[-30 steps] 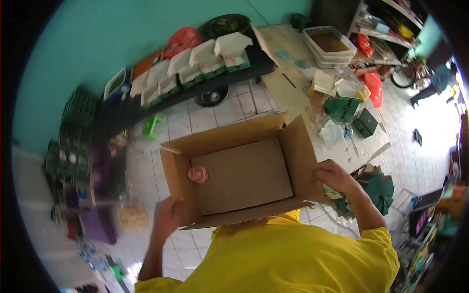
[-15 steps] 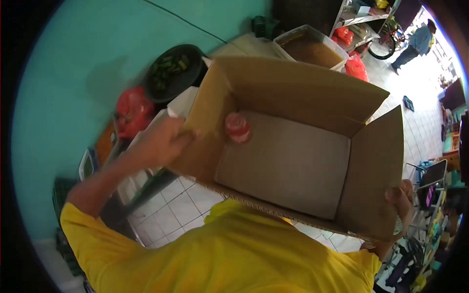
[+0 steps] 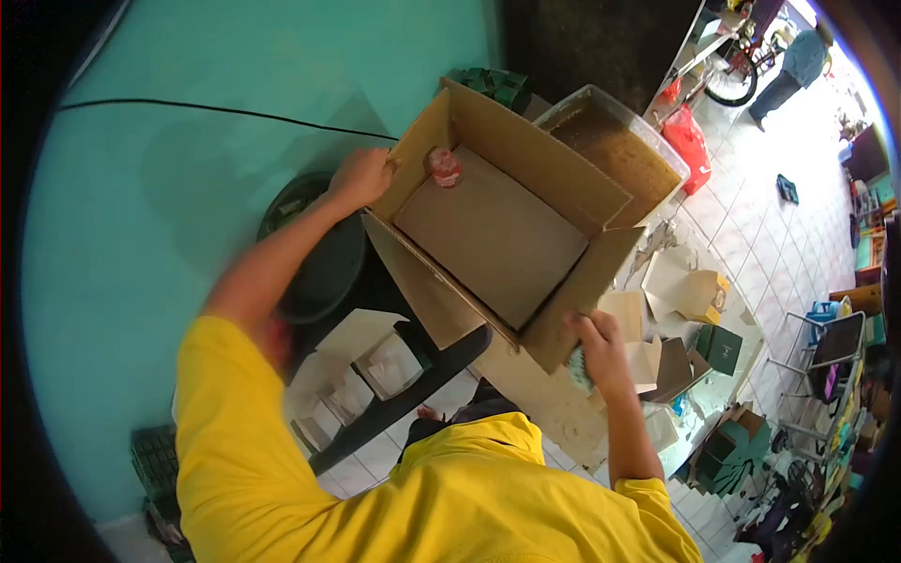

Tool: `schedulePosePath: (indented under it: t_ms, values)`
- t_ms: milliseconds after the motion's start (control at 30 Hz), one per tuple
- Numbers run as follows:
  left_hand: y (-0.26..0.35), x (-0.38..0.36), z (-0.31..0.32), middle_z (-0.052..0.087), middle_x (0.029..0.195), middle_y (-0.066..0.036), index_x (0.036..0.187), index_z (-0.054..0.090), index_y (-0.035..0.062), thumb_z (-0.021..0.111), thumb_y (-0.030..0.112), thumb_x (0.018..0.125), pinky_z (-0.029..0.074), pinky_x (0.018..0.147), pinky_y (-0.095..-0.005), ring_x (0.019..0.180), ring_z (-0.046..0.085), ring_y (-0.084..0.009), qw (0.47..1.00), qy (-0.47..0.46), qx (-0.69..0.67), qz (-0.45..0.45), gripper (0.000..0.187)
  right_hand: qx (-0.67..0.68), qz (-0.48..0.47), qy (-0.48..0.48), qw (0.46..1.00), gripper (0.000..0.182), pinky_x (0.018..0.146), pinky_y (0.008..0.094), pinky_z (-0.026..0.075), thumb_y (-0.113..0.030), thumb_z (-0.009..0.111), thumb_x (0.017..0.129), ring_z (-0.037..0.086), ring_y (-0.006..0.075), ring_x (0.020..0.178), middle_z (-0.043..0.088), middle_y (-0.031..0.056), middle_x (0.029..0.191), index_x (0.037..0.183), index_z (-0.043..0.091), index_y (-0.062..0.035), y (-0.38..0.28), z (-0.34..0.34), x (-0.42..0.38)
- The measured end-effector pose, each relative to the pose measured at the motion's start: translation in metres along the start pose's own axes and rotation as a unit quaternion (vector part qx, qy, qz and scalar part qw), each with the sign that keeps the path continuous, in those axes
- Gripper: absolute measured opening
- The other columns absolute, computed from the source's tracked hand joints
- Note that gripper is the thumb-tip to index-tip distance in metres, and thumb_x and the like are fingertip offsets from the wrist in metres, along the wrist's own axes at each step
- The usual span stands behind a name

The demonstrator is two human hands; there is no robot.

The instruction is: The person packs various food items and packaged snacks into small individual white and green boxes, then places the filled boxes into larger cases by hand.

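Note:
An open cardboard box is held out in front of me, tilted so its inside faces me. My left hand is closed on the box's left wall near the upper corner. On the opposite end, my right hand grips the lower right wall, with a pale green patterned piece showing beside its fingers. Inside, a small red-and-whitish round item lies in the upper left corner of the box floor. One long flap hangs down from the near side.
Behind the box stands a clear tub of brown liquid, with a red plastic bag beside it. A dark round basin is by the wall. Small opened cartons litter the table at right. A person stands far off near a bicycle.
The box has moved up and away from me, tilting further clockwise, with both hands still on it. The round item stays in its left end. More of the table shows at right.

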State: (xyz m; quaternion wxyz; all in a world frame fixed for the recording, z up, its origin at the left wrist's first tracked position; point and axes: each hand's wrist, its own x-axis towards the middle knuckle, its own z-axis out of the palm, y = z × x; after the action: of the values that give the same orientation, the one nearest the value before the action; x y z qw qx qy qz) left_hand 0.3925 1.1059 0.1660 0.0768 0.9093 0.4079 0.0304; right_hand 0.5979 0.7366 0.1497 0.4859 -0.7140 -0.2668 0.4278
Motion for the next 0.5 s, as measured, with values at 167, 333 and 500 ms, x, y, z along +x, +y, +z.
schedulePosePath:
  t_ms: [167, 333, 500]
  values:
    - [-0.016, 0.062, 0.066, 0.063, 0.081, -0.025, 0.088, 0.063, -0.0011, 0.054, 0.026, 0.09, 0.048, 0.07, -0.0517, 0.08, 0.061, -0.0435, 0.999, 0.017, 0.014, 0.041, 0.029, 0.025, 0.036, 0.001, 0.999, 0.029, 0.059, 0.0261, 0.037, -0.02, 0.056, 0.091, 0.044, 0.0065, 0.064, 0.049, -0.0016, 0.064, 0.074, 0.055, 0.0042, 0.059, 0.027, 0.047]
    - [-0.034, 0.087, 0.079, 0.064, 0.082, -0.024, 0.089, 0.063, 0.0, 0.053, 0.027, 0.091, 0.048, 0.07, -0.0512, 0.079, 0.061, -0.0435, 0.998, 0.021, -0.007, 0.055, 0.029, 0.039, 0.077, 0.002, 0.996, 0.029, 0.054, 0.0266, 0.039, -0.021, 0.055, 0.093, 0.047, 0.0083, 0.057, 0.054, -0.0007, 0.065, 0.075, 0.059, 0.0018, 0.056, 0.012, 0.052]
    - [-0.046, 0.061, 0.082, 0.064, 0.082, -0.023, 0.092, 0.062, 0.0011, 0.054, 0.031, 0.091, 0.048, 0.07, -0.0505, 0.08, 0.062, -0.0425, 0.997, 0.006, -0.07, -0.028, 0.032, -0.119, 0.129, -0.132, 0.976, 0.039, 0.057, 0.0301, 0.045, -0.028, 0.053, 0.095, 0.057, 0.0139, 0.055, 0.061, 0.0063, 0.062, 0.072, 0.062, 0.0018, 0.015, -0.001, 0.068]
